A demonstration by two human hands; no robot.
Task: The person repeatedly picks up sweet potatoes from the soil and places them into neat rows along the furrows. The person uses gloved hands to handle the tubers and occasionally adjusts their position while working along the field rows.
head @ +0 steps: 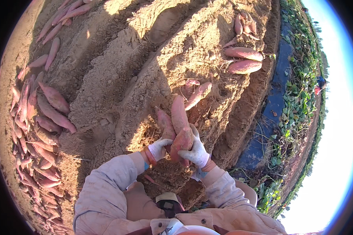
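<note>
Both my hands wear white work gloves and meet over dug soil in front of my body. My left hand [159, 147] grips the lower end of a sweet potato [165, 124] that points up and to the left. In my right hand [197, 150] are a long upright sweet potato [179, 113] and a stubby one [183, 144] overlapping its lower end. Whether these are still joined at a stem I cannot tell. Just beyond them, another sweet potato [198, 95] and a smaller one [190, 85] lie on the soil.
A long heap of sweet potatoes [47, 152] runs down the left side. More sweet potatoes [244, 60] lie on the ridge at upper right. Dark plastic mulch [275, 100] and leafy vines [300, 102] border the right. A distant person [320, 83] is among the vines.
</note>
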